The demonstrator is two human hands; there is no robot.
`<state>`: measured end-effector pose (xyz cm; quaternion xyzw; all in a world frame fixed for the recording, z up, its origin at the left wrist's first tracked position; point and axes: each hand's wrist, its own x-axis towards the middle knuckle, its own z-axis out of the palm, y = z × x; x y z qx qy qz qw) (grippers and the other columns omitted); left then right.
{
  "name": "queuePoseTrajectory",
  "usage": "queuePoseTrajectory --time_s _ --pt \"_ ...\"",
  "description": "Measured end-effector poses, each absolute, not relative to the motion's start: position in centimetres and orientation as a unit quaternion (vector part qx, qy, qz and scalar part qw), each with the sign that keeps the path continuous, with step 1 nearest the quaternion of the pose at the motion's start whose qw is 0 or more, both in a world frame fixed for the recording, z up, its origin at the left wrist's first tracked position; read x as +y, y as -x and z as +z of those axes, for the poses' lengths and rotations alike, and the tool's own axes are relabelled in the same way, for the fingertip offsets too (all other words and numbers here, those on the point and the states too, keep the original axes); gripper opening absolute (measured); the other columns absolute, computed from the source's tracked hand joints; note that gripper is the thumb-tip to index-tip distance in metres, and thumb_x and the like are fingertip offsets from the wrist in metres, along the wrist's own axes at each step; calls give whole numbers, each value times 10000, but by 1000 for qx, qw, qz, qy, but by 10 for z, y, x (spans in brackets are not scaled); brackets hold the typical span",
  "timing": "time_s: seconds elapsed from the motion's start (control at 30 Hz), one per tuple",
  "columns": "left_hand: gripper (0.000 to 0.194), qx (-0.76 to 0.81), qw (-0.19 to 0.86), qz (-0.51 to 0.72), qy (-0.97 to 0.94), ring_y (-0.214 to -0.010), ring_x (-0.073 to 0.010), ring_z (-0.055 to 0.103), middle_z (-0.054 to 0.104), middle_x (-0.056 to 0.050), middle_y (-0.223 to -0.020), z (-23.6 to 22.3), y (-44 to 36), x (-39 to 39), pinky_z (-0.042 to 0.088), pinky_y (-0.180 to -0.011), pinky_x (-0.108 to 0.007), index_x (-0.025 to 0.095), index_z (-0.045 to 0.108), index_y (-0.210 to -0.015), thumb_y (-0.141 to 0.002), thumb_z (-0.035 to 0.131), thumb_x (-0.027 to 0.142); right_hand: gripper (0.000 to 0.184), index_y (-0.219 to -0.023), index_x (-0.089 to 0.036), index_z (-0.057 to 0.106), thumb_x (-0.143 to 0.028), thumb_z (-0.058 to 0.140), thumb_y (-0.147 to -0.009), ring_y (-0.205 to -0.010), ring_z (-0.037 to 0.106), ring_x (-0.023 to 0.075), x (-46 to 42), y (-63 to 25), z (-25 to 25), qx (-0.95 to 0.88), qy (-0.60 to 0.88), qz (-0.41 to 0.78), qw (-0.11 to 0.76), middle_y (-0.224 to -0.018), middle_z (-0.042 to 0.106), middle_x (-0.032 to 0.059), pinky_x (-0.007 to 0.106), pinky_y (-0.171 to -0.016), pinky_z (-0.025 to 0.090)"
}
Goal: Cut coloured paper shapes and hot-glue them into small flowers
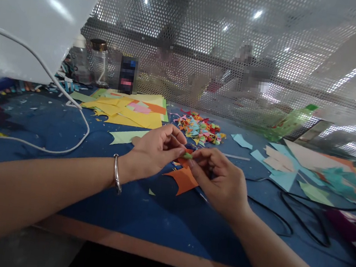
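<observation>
We are working at a blue table (154, 217), and on the far left a big shiny white sheet (31, 33) is standing up, with a white cord (84, 115) curling in front of it. Next we are seeing a clear bottle with a white cap (82, 63), and just beside it a bottle with a brown lid (99, 63) is standing. A dark blurry thing (127, 75) is standing behind a stack of yellow paper (128, 114). Nearer to us, a pale green sheet (122, 137) is lying just past our left hand (153, 150), and a silver bracelet (116, 173) is going around that wrist. In the middle, our two hands are coming close together at the fingertips. Our left thumb and finger are pinching one end of a little green bit (188, 155), and our right hand (224, 180) is pinching the other end. The green bit is sitting above some orange paper (183, 179), and a heap of bright paper scraps (200, 127) is lying behind it. Over to the right, black cords (289, 203) are looping near blue paper (278, 178), and a green bottle (292, 121) is leaning by the holey metal screen (198, 19).
</observation>
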<state>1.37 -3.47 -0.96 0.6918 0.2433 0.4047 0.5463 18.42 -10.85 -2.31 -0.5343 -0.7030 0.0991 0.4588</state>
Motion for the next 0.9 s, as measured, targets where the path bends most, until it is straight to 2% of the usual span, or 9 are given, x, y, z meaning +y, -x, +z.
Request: queuePoseTrajectory --time_s 0.23,0.33,0.43,0.5,0.67,0.9 --pt "160 206 517 432 -710 -675 -91 581 559 37 -727 -10 -12 -34 480 -642 -227 177 500 -856 -826 651 132 146 -892 -201 637 -341 603 -921 -542 539 111 -110 -184 -19 -695 534 102 470 -653 593 -18 225 -499 431" --pt "154 193 502 444 -717 -660 -78 551 535 44 -721 -8 -11 -36 469 -628 -211 178 499 -847 -835 640 118 168 -870 -202 633 -354 592 -929 -499 494 104 -109 -184 -18 -687 535 120 478 -606 560 -32 224 -468 394" --pt "152 179 496 455 -718 -676 -81 549 527 36 -749 -8 -11 -36 477 -643 -217 184 483 -841 -850 625 131 201 -861 -202 627 -379 573 -941 -464 455 100 -108 -184 -18 -672 538 146 488 -569 529 -42 226 -436 357" --pt "166 179 497 462 -712 -702 -89 551 537 21 -785 -8 -10 -37 484 -660 -231 187 471 -836 -847 631 147 206 -865 -199 628 -390 588 -930 -482 479 105 -107 -185 -18 -673 537 150 486 -585 549 -34 224 -445 371" --pt "204 186 514 469 -694 -703 -100 561 564 2 -812 -7 -10 -38 482 -650 -250 193 446 -810 -828 649 176 194 -868 -184 641 -372 618 -911 -505 495 97 -106 -186 -19 -687 532 137 475 -611 568 -30 204 -468 397" --pt "293 225 587 450 -634 -717 -93 603 595 23 -741 -7 -11 -36 484 -668 -227 186 450 -763 -749 742 162 196 -837 -179 670 -343 597 -916 -497 491 97 -105 -184 -19 -694 531 127 469 -603 576 -25 204 -459 388"
